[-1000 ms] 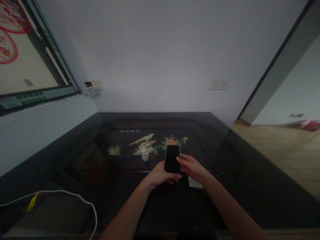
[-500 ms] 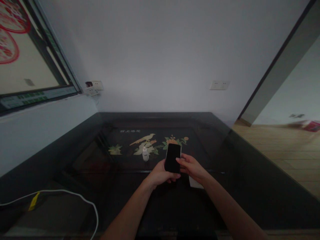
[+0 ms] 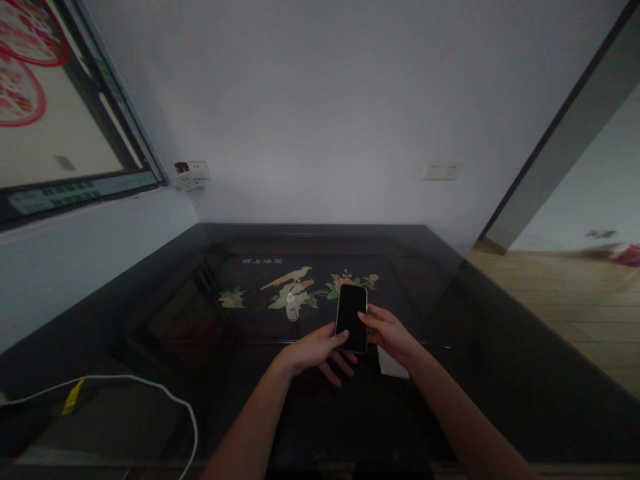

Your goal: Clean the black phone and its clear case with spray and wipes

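A smartphone (image 3: pixel 352 307) with a dark screen is held above the black table, screen up. My right hand (image 3: pixel 393 337) grips its right edge, thumb on the front and fingers behind. At the lower left corner is my left hand (image 3: pixel 315 350), its thumb lying on the screen; its lower fingers spread out below the phone. Just left of the phone a small clear bottle (image 3: pixel 292 308) with a white cap stands upright. A white flat piece, perhaps paper or cloth (image 3: pixel 393 363), lies partly hidden beneath my right hand and wrist.
The glossy black table (image 3: pixel 400 413) carries a bird-and-flower picture (image 3: pixel 295 280) and reaches the wall. A white cable (image 3: pixel 150 383) with a yellow tag (image 3: pixel 73 397) curves across the front left. Wall sockets (image 3: pixel 442 171) sit behind, a window (image 3: pixel 65 100) at left, wooden floor at right.
My left hand has loosened from around the phone's lower left side; its fingers now spread below and its thumb rests on the screen. The phone has shifted slightly right.
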A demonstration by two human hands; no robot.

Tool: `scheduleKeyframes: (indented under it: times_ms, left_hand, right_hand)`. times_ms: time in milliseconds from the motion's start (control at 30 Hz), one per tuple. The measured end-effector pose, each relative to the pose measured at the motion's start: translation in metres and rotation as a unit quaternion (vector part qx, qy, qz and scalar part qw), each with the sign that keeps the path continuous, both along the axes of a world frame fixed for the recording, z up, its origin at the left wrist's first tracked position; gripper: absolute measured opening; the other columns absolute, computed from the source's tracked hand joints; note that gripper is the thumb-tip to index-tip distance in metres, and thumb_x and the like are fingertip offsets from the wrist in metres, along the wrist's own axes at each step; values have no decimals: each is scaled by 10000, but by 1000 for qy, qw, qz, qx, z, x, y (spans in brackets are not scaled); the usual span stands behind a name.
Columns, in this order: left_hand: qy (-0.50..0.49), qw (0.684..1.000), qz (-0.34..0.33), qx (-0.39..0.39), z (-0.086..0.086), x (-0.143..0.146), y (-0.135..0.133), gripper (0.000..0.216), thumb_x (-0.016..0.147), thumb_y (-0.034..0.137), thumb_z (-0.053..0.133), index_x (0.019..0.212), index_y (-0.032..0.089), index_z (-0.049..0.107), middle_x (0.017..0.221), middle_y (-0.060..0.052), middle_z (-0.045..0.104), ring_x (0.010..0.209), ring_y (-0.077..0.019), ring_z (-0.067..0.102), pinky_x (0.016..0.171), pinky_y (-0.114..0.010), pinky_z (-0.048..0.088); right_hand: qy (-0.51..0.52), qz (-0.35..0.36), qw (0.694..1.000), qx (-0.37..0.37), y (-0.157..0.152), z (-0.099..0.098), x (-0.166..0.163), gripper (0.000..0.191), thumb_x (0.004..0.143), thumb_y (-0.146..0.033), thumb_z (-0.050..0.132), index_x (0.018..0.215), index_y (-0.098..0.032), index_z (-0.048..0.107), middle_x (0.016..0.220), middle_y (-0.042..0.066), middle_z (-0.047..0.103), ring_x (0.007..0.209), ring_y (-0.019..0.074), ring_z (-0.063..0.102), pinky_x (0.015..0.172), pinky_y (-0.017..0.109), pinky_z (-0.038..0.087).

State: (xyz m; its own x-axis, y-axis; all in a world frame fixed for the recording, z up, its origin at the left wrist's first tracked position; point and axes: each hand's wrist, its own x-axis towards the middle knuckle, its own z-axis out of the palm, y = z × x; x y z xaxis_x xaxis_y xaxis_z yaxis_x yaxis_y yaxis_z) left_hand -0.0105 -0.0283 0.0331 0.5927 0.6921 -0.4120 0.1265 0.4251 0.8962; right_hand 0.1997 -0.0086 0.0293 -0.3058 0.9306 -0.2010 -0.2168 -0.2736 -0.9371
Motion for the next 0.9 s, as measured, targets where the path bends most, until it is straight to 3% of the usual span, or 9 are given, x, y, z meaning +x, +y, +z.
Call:
scheduleKeyframes:
  times_ms: [167, 333, 567, 667, 800, 900]
  left_hand:
    - [19, 997, -74, -6, 5, -15, 2, 610, 846, 660, 658, 1216, 216, 464, 881, -94, 727, 741, -238, 733, 687, -420, 597]
    - [34, 992, -120, -16, 11, -18, -1, 551, 891, 606, 633, 1249, 238, 431, 832, -67, 732, 663, -221, 729, 706, -424, 595]
    - [49, 993, -112, -2, 14, -18, -1, 506, 887, 582, 640, 1183, 219, 447, 845, -76, 728, 668, -207, 721, 647, -365, 583]
    - [48, 996, -68, 32, 14, -17, 2, 495, 860, 577, 668, 1124, 205, 477, 946, -93, 708, 727, -207, 724, 587, -301, 565]
    - [57, 988, 89, 112, 11, -14, 9, 417, 934, 544, 560, 1160, 200, 493, 931, -60, 654, 723, -178, 695, 533, -240, 540]
    - [65, 968, 179, 164, 1, -12, 16, 428, 974, 523, 490, 1284, 230, 471, 904, -38, 634, 683, -157, 666, 502, -210, 515]
  right_hand:
    - [-2, 19, 1000, -3, -1, 0, 0, 403, 784, -386, 821, 1109, -189, 688, 1036, 95, 760, 887, 214, 728, 755, 328, 590]
    - [-37, -4, 999, -2, -4, 2, -6, 382, 891, -533, 689, 1088, -206, 687, 979, 95, 760, 768, 199, 730, 621, 289, 590]
    - [-65, -44, 996, 38, -3, -1, -5, 429, 862, -504, 729, 1198, -256, 631, 961, 64, 749, 723, 197, 712, 535, 272, 580]
    - [-68, -34, 996, 41, -3, 1, -4, 417, 861, -502, 726, 1178, -246, 633, 955, 67, 745, 732, 202, 711, 529, 273, 585]
    - [-89, -11, 995, 40, -6, 4, -8, 439, 861, -497, 724, 1197, -234, 621, 907, 62, 737, 751, 208, 712, 515, 252, 580]
    - [-102, 0, 994, 45, -8, 3, -12, 568, 866, -477, 723, 1354, -258, 530, 876, 45, 731, 732, 207, 712, 484, 236, 566]
